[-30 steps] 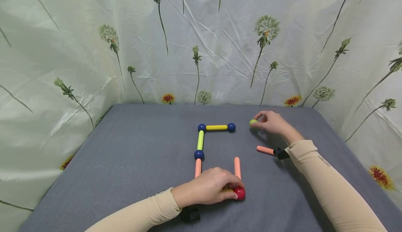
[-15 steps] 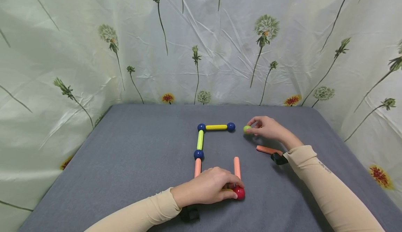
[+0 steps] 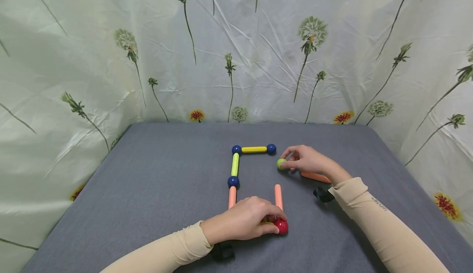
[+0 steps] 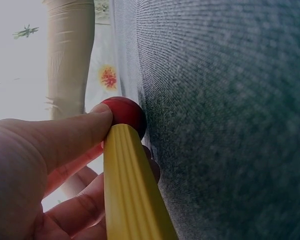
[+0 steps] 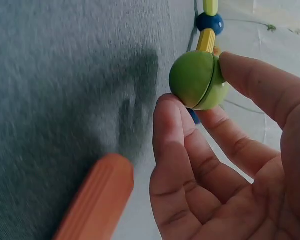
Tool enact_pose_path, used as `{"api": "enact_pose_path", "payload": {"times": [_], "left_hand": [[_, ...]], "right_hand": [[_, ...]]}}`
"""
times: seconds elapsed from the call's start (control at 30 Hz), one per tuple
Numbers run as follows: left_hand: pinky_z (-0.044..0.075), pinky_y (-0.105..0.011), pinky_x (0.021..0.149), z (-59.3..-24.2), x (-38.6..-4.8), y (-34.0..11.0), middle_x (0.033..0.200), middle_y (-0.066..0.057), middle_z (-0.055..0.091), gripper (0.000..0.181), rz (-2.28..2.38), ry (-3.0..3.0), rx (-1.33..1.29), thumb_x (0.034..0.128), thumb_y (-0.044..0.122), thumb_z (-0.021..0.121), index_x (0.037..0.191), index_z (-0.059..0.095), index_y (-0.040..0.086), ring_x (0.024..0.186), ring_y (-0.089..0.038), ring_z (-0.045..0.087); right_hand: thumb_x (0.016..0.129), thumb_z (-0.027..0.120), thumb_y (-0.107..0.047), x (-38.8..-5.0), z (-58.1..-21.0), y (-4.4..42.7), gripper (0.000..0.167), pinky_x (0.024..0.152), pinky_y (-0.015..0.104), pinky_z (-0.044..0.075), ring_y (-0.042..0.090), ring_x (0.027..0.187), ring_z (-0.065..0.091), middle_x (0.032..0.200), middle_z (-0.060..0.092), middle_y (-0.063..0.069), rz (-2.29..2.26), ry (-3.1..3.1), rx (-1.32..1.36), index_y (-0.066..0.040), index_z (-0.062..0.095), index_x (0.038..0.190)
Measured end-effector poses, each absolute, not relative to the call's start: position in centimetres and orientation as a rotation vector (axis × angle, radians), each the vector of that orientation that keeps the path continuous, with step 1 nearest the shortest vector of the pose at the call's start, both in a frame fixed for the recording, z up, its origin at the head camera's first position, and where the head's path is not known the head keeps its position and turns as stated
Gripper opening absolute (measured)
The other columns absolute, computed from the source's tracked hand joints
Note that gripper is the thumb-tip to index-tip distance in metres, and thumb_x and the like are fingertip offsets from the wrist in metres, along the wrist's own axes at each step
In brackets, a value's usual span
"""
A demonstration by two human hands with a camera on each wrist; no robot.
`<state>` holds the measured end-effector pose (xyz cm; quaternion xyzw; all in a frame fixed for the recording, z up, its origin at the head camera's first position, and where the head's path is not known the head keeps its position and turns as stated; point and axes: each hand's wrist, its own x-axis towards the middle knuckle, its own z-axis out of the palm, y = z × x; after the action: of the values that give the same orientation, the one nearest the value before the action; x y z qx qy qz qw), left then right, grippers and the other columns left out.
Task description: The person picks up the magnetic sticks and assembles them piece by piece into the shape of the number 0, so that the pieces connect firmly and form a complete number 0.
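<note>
In the head view my left hand point(image 3: 247, 219) pinches a red ball point(image 3: 281, 226) between thumb and fingers at the near side of the table. A yellow ribbed rod point(image 4: 132, 190) meets that ball in the left wrist view; the hand covers most of it from above. A salmon rod point(image 3: 278, 197) runs away from the red ball. My right hand point(image 3: 308, 159) holds a green ball point(image 5: 194, 80) with thumb and fingertips, and its shadow falls on the cloth. Beneath that hand lies a loose salmon rod point(image 3: 315, 177), partly hidden.
A blue ball point(image 3: 271, 149), a yellow rod point(image 3: 253, 150), a corner blue ball point(image 3: 236, 150), a lime rod point(image 3: 235, 164), another blue ball point(image 3: 233, 181) and a salmon rod point(image 3: 232, 197) form a connected chain. Grey cloth point(image 3: 166, 191) covers the table; a flowered curtain point(image 3: 207, 80) hangs behind.
My right hand has brought the green ball nearer and to the left, toward the upright salmon rod's far end. My left hand stays on the red ball.
</note>
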<state>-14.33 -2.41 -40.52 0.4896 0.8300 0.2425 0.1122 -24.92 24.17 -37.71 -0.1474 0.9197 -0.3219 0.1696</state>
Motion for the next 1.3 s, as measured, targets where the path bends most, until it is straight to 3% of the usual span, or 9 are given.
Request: {"api": "enact_pose_path", "payload": {"times": [1.3], "left_hand": [[0.045, -0.009, 0.071, -40.5, -14.3, -2.4, 0.098, 0.015, 0.072, 0.027, 0.723, 2.43, 1.425, 0.0994, 0.027, 0.08, 0.127, 0.077, 0.026, 0.082, 0.006, 0.055]], "right_hand": [[0.102, 0.075, -0.033, -22.6, -39.1, 22.8, 0.034, 0.071, 0.032, 0.057, 0.017, 0.081, 0.068, 0.085, 0.074, 0.004, -1.054, 2.389, -0.454, -0.005, 0.071, 0.12]]}}
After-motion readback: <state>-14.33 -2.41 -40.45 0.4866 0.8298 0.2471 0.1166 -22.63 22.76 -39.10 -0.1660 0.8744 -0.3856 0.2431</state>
